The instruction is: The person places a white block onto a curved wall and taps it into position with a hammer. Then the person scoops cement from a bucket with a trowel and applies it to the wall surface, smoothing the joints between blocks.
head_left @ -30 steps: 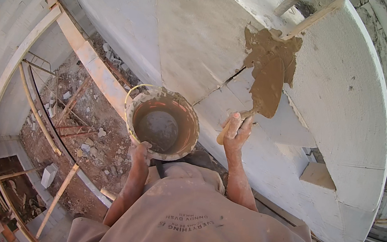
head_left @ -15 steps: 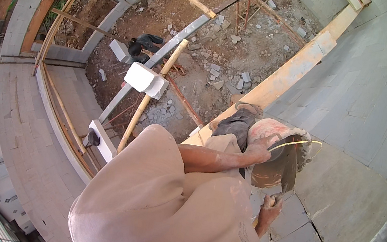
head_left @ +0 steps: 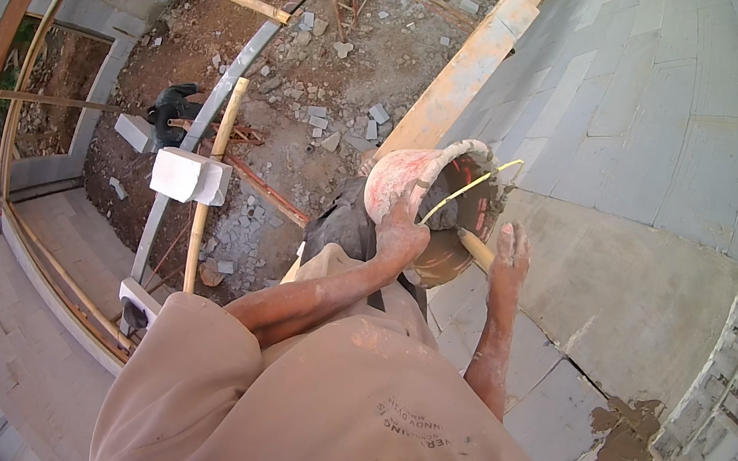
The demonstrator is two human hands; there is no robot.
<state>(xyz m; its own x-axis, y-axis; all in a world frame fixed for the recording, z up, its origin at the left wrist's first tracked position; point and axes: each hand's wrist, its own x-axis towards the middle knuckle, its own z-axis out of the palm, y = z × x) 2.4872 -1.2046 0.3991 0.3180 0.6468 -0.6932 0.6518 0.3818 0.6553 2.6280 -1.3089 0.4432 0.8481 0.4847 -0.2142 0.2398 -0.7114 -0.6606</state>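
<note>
A whitish bucket [head_left: 393, 180] with red smears is tipped on its side against my dark-clad leg, its mouth turned to the right. Grey mortar coats its inside, and a thin yellow handle [head_left: 472, 189] arcs across the opening. My left hand [head_left: 401, 237] is closed on the bucket's near side, beside the handle's lower end. Out of the mouth sticks the wooden handle of a tool [head_left: 475, 248]; the tool's head is hidden in the bucket. Right beside that wooden end is my right hand [head_left: 511, 257], fingers stretched upward and not wrapped round it.
A wall of pale blocks [head_left: 643, 119] rises at the right, with a smooth grey patch [head_left: 627, 288] and a mortar splat [head_left: 625, 431]. A plank [head_left: 469, 74] runs along its foot. Far below left, a person [head_left: 175, 114] bends on rubble ground near bamboo poles and white blocks [head_left: 191, 176].
My view has swung to the right. The tool went from hanging in my right hand at the bucket's mouth to lying inside it, and the fingers of that hand have straightened.
</note>
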